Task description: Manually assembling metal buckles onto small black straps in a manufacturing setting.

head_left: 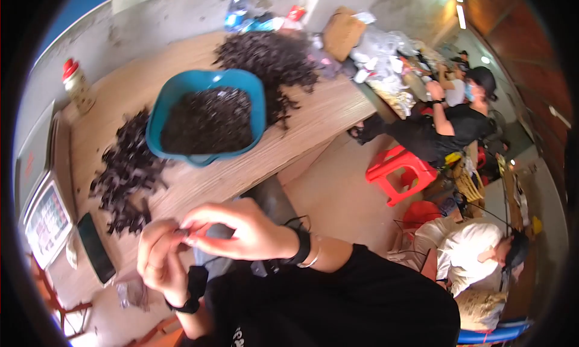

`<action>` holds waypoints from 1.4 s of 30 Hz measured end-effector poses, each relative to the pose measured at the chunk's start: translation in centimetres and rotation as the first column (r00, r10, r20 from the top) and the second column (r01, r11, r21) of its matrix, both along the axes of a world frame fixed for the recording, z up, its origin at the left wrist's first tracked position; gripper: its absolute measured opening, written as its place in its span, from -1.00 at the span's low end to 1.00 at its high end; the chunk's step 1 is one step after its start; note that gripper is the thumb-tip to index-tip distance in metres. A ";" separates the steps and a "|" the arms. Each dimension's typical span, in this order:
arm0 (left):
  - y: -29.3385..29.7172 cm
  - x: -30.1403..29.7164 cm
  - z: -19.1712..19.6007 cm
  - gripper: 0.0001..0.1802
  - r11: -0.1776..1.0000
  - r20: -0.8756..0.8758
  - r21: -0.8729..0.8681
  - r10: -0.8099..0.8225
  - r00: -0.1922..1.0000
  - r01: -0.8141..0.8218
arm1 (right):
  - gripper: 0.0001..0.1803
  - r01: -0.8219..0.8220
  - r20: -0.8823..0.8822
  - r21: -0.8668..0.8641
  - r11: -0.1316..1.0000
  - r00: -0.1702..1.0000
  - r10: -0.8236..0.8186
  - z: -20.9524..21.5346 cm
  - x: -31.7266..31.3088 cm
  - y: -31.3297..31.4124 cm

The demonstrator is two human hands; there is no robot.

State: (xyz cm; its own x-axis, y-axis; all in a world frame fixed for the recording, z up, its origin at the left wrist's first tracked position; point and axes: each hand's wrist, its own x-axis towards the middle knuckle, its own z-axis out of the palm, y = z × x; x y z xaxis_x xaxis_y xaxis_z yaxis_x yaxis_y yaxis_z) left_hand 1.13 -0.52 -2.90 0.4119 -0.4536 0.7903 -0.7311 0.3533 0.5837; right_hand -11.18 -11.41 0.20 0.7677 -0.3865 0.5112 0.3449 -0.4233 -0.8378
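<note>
My left hand [158,259] and my right hand [250,231] meet in front of the table's near edge. Their fingertips pinch together around a small dark piece [183,232], mostly hidden by the fingers, so its kind does not show. Beyond them a teal plastic basin [158,121] stands on the wooden table [208,187], holding a mass of small, dark, shiny pieces. A loose pile of short dark strips [129,160] lies left of the basin, close to my left hand. Behind the basin to the right is a larger dark pile [268,57] of similar strips.
A dark phone [95,247] and a grey machine with a panel [45,220] sit at the left. A red-capped bottle [78,88] and a clear blue bottle [237,10] stand along the wall. A red stool [401,173] and seated people [467,121] are at the right.
</note>
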 end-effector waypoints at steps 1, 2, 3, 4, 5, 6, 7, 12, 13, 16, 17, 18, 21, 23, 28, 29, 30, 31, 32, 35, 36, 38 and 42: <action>-0.1 -0.2 0.1 -0.87 1.000 0.002 -0.011 -0.001 1.000 0.001 | -0.75 0.031 -0.004 -0.046 0.998 1.000 -0.031 0.2 -0.1 0.0; -0.7 -0.2 0.2 -0.86 1.000 0.008 -0.022 -0.011 1.000 0.012 | -0.75 0.071 -0.001 -0.093 0.993 0.997 -0.071 0.2 -0.2 -0.3; -0.8 -0.3 0.2 -0.85 0.999 0.012 -0.032 -0.011 1.000 0.011 | -0.75 0.069 -0.023 -0.085 0.994 0.997 -0.071 0.4 -0.4 -0.3; -0.7 -0.4 0.4 -0.83 0.999 0.013 -0.040 -0.001 1.000 0.002 | -0.75 0.057 -0.049 -0.077 0.995 0.997 -0.061 0.6 -0.4 -0.2; -0.7 -0.3 0.5 -0.82 0.999 0.023 -0.044 -0.019 1.000 0.020 | -0.75 0.058 -0.038 -0.072 0.996 0.997 -0.061 0.2 -0.5 -0.2; -0.9 -0.2 0.8 -0.80 0.998 0.033 -0.049 -0.048 0.998 0.050 | -0.75 0.071 -0.027 -0.068 0.995 0.997 -0.073 0.0 -0.7 -0.1; -0.8 -0.1 0.7 -0.80 0.996 0.015 -0.052 -0.076 0.997 0.076 | -0.76 0.056 -0.021 -0.026 0.998 0.998 -0.057 -0.4 -0.6 -0.2; -0.7 0.5 0.4 -0.76 0.988 0.073 -0.099 -0.107 0.992 0.114 | -0.78 -0.010 -0.007 0.252 0.968 1.000 0.012 -0.9 -0.7 0.0; -0.5 0.6 0.2 -0.76 0.990 0.079 -0.098 -0.095 0.992 0.103 | -0.80 -0.015 -0.027 0.344 0.939 0.999 0.026 -0.4 -0.6 0.2; -0.7 1.0 -0.1 -0.76 0.990 0.093 -0.082 -0.109 0.990 0.117 | -0.82 -0.040 -0.139 0.387 0.921 0.985 0.101 -0.2 -0.5 -0.2; -0.6 1.2 -0.2 -0.76 0.987 0.111 -0.069 -0.140 0.984 0.148 | -0.82 -0.045 -0.142 0.392 0.919 0.984 0.109 -0.4 -0.6 -0.4; -0.7 1.0 -0.1 -0.76 0.988 0.106 -0.065 -0.133 0.985 0.141 | -0.83 -0.069 -0.130 0.419 0.905 0.982 0.135 -0.8 -0.7 -0.6; -1.0 0.5 -0.1 -0.69 0.980 0.013 -0.038 -0.194 0.981 0.194 | -0.85 -0.098 -0.127 0.463 0.881 0.976 0.175 -0.9 -0.7 -0.6; -0.9 0.7 -0.4 -0.68 0.986 0.042 -0.025 -0.162 0.986 0.164 | -0.87 -0.078 -0.176 0.469 0.880 0.968 0.180 -0.5 -0.7 -0.5; -0.6 1.2 -0.2 -0.62 0.997 0.162 -0.004 -0.070 0.984 0.072 | -0.89 0.026 -0.220 0.383 0.923 0.974 0.063 -0.4 -0.5 -0.3; -0.5 1.3 -0.2 -0.62 0.998 0.198 0.027 -0.062 0.978 0.057 | -0.88 0.034 -0.227 0.376 0.926 0.972 0.056 -0.3 -0.5 -0.2; -0.4 1.4 -0.1 -0.62 0.997 0.233 0.057 -0.054 0.971 0.042 | -0.86 0.042 -0.235 0.368 0.929 0.971 0.049 -0.3 -0.5 -0.2; -0.4 1.4 -0.1 -0.62 0.998 0.232 0.057 -0.053 0.971 0.041 | -0.86 0.042 -0.237 0.368 0.929 0.970 0.050 -0.4 -0.5 -0.3; -0.3 1.4 0.1 -0.63 0.996 0.239 0.085 -0.057 0.969 0.037 | -0.88 0.009 -0.243 0.370 0.929 0.966 0.087 -0.6 -0.7 -0.5; -0.1 1.5 0.3 -0.64 0.991 0.241 0.125 -0.067 0.968 0.037 | -0.89 -0.022 -0.236 0.372 0.928 0.965 0.118 -0.4 -0.8 -0.4; -0.1 1.6 0.3 -0.64 0.990 0.238 0.135 -0.075 0.968 0.044 | -0.90 -0.019 -0.223 0.370 0.929 0.969 0.109 -0.3 -0.8 -0.3; 0.0 1.7 0.3 -0.64 0.989 0.235 0.138 -0.076 0.969 0.044 | -0.89 -0.037 -0.228 0.361 0.932 0.966 0.126 -0.2 -1.0 -0.5; 0.1 1.7 0.4 -0.62 0.992 0.242 0.117 -0.079 0.967 0.052 | -0.87 -0.080 -0.209 0.374 0.924 0.963 0.168 0.1 -1.1 -0.8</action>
State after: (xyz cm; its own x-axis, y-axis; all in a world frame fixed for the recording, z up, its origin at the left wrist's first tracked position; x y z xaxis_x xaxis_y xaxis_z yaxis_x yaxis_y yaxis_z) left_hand 2.85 -0.39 -2.52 0.1775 -0.5617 0.8081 -0.8340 0.3500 0.4266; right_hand -12.25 -12.18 0.27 0.9013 -0.4037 0.1571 0.1516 -0.0458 -0.9874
